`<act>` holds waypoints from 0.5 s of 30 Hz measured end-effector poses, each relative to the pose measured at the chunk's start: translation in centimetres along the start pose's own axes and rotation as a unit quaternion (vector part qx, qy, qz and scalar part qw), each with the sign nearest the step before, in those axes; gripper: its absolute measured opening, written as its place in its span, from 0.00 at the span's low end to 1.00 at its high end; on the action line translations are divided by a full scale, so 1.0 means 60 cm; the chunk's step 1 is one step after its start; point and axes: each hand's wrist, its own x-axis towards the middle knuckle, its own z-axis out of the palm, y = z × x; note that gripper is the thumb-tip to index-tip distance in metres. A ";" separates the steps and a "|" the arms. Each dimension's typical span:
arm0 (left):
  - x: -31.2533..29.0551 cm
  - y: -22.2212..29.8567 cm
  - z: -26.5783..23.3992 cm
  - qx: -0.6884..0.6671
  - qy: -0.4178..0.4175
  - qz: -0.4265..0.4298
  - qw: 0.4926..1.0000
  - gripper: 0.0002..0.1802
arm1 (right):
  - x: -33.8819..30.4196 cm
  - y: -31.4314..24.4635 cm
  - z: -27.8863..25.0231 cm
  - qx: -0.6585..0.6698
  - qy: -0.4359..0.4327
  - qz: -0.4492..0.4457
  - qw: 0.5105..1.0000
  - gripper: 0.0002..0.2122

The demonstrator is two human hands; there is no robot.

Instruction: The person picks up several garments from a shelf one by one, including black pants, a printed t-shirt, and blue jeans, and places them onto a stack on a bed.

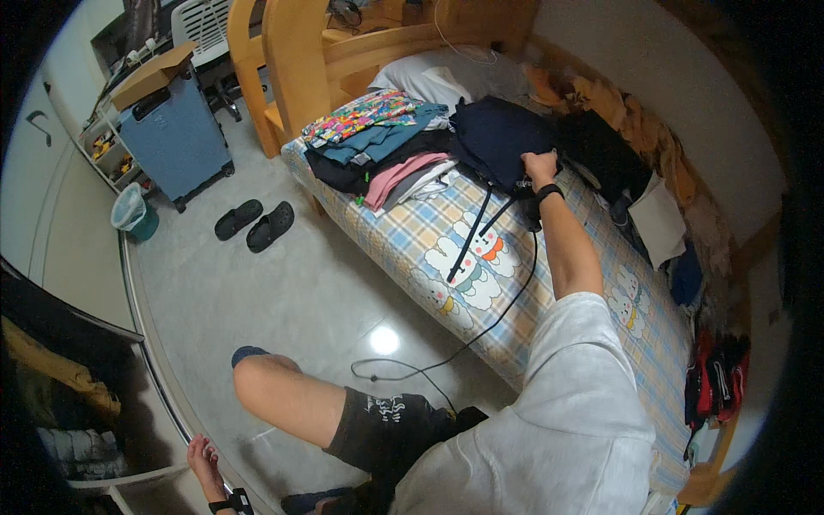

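Note:
On the bed, my right hand is closed on the near right edge of a dark navy garment, which lies in a folded heap. Two black straps or cords trail from under it over the checked sheet. To its left sits a stack of folded clothes, with a bright multicoloured piece on top, teal cloth beneath and a pink piece near the front. My left hand hangs low at the left by the open wardrobe, fingers loosely apart, holding nothing.
The bed has a wooden headboard, a grey pillow, and black clothes along the wall. A black cable loops down to the floor. Black clogs, a bin and a blue suitcase stand left.

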 end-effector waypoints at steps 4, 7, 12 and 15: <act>-0.034 -0.026 -0.063 0.021 0.055 0.030 0.998 0.13 | -0.192 -0.113 0.004 -0.149 -0.008 -0.347 0.926 0.32; 0.011 -0.025 -0.007 0.072 -0.044 0.084 0.993 0.11 | -0.153 -0.084 0.030 -0.184 -0.071 -0.455 0.868 0.24; -0.033 0.027 -0.003 0.240 -0.094 0.236 0.937 0.10 | -0.383 -0.258 0.092 -0.005 -0.318 -0.528 0.788 0.21; -0.113 0.069 -0.056 0.410 -0.068 0.384 0.824 0.13 | -0.642 -0.409 0.117 0.068 -0.438 -0.649 0.618 0.21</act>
